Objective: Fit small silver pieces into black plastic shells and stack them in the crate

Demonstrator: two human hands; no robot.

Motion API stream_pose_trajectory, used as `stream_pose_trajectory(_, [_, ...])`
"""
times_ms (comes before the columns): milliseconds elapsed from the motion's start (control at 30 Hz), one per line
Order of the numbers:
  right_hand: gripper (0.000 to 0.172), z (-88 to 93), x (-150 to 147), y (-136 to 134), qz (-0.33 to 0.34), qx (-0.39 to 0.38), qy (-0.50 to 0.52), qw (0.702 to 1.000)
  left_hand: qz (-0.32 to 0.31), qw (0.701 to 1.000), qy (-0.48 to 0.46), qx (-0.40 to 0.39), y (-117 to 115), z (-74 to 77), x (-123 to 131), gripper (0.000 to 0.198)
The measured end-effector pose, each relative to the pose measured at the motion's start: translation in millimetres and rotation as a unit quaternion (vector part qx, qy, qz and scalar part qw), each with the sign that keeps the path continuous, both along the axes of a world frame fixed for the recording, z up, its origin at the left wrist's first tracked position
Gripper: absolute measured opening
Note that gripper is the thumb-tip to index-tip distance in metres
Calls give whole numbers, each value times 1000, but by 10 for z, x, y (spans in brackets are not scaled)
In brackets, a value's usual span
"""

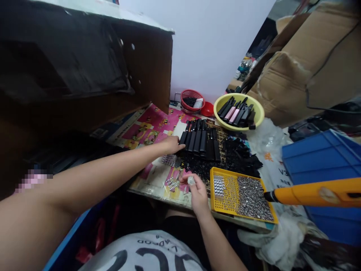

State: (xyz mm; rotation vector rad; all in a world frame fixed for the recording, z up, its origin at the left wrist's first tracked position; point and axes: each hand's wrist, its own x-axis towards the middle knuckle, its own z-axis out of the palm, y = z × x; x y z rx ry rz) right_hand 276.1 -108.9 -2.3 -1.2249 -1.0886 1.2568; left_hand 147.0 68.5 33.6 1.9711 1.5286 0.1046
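Observation:
My left hand [171, 144] reaches out to the near left end of a row of black handle-shaped pieces [199, 141]. Its thumb and fingers close on the leftmost black piece [183, 138]; part of the fingers is hidden. Nearer to me, my right hand [199, 194] pinches a small pale, translucent piece [191, 180], too small to name. Just left of that hand lies a cluster of small shiny metal parts [171, 183] on the table. Another group of metal parts [169, 160] sits below my left wrist.
A yellow tray [213, 205] of small metal parts stands right of my right hand. Behind it spread loose black parts [239, 154]. Farther back are a yellow bowl [258, 119] of black and pink pieces and a red basket [192, 92]. An orange tool [316, 192] juts in from the right.

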Motion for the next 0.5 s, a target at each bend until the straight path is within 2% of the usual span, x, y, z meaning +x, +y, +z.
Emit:
stream_pose_trajectory(100, [18, 45, 61, -60, 21, 11, -45, 999, 50, 999, 12, -17, 241, -210, 229, 46])
stream_pose_trajectory(200, [19, 29, 158, -96, 27, 30, -143, 989, 75, 996, -28, -35, 284, -219, 191, 45])
stream_pose_trajectory(267, [18, -14, 196, -92, 47, 44, -223, 973, 77, 992, -86, -45, 226, -99, 75, 53])
stream_pose_trajectory(367, [21, -105, 155, -27, 87, 57, -314, 944, 71, 974, -208, -52, 20, 182, -124, 69])
stream_pose_trajectory(433, [28, -161, 65, 57, 111, 74, -359, 924, 76, 956, -280, -54, -192, 358, -240, 64])
stream_pose_trajectory(500, [38, -199, -47, 167, 139, 89, -405, 899, 123, 914, -382, -60, -452, 468, -346, 48])
